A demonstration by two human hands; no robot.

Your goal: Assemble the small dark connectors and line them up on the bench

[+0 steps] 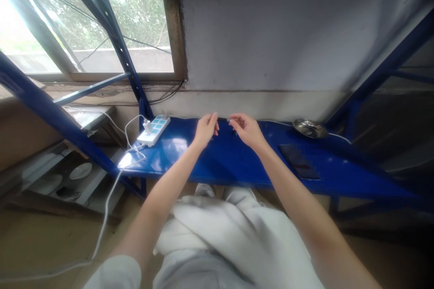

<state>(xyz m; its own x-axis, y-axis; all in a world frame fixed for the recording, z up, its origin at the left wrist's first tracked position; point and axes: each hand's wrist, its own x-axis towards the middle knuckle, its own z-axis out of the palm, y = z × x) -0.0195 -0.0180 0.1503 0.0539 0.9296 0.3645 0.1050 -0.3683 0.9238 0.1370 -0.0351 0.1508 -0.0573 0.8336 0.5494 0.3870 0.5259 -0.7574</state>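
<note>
Both hands are raised over the blue shelf (224,162), a short gap apart. My left hand (204,130) has its fingers curled in and its thumb along the top; whatever it may pinch is too small to make out. Across the gap, my right hand (248,130) is also closed, fingers bent towards the thumb. A tiny pale spot shows at its fingertips, and I cannot tell what it is. A small dark spot lies below these fingertips, also unclear.
A white power strip (154,131) with a plugged-in charger stands on the left, its white cable (107,203) trailing down. To the right are a shiny metal bowl (310,128) and a dark flat device (299,161). Blue posts (118,45) frame the shelf before a wall (254,31).
</note>
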